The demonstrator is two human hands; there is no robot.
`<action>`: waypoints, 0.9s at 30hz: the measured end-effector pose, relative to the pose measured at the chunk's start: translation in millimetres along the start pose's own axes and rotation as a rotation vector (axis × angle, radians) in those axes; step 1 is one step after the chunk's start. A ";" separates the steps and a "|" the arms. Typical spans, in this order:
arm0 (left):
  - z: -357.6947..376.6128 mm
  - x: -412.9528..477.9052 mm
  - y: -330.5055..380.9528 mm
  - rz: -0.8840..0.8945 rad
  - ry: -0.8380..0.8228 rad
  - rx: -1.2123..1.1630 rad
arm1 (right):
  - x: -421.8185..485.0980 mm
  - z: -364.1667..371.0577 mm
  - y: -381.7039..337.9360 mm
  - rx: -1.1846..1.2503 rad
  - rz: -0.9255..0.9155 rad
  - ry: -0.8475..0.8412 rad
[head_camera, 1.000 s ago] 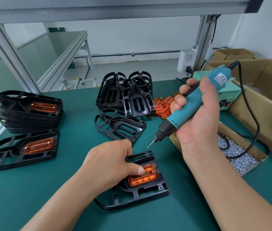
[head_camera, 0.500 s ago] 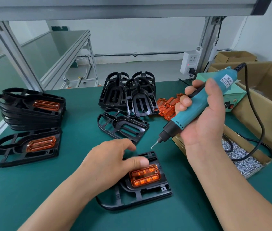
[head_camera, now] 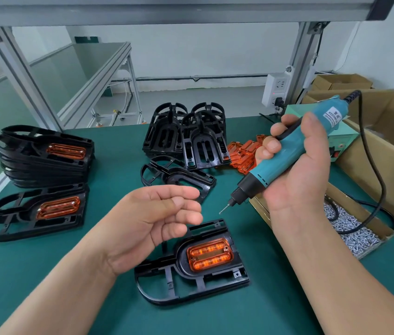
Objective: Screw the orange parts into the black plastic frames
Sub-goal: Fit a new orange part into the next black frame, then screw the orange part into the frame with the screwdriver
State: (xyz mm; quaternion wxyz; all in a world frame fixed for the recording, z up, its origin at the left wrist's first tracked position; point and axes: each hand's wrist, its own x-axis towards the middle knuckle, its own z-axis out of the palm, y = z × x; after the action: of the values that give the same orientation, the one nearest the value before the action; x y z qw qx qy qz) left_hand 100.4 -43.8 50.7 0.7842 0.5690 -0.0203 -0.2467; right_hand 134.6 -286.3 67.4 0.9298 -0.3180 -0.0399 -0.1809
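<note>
— Head view: where was the black frame?
— Six o'clock, orange part seated, fastening unclear; left hand above it, loose and empty, hid one corner; right hand at two o'clock gripped the screwdriver.

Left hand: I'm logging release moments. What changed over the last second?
The left hand lifted off the orange part and hovers open above the black frame, touching nothing. The right hand still grips the electric screwdriver, bit clear of the frame; the frame stayed put.
</note>
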 end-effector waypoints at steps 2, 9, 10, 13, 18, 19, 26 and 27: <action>2.7 -0.8 -2.3 -0.007 -0.011 0.016 | -0.4 0.5 -0.7 0.001 0.002 0.002; 7.0 -0.5 -6.9 0.018 -0.033 0.097 | -1.8 2.3 -0.4 0.004 0.006 -0.002; 6.4 -0.5 -7.2 0.022 -0.041 0.116 | -2.2 2.5 -0.4 0.005 0.007 -0.005; 6.4 -0.5 -7.8 0.027 -0.042 0.193 | -2.9 3.6 -1.0 0.015 0.006 -0.003; 8.6 -1.9 -9.9 0.058 -0.056 0.217 | -4.4 6.3 -3.1 0.064 -0.009 0.016; 9.2 -2.6 -10.6 0.058 -0.077 0.235 | -4.6 7.0 -3.9 0.071 -0.015 0.016; 18.0 -4.6 -17.4 0.067 -0.157 0.288 | -7.5 10.8 -3.7 0.092 -0.005 -0.036; 18.0 -4.6 -18.1 0.068 -0.149 0.282 | -7.9 10.7 -3.4 0.093 -0.004 -0.044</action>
State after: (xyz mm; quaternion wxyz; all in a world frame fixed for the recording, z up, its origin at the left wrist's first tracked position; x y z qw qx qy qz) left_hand 84.1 -61.9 41.8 0.7009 0.6524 -0.1319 -0.2563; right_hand 126.5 -279.8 76.4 0.9421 -0.2782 -0.0696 -0.1738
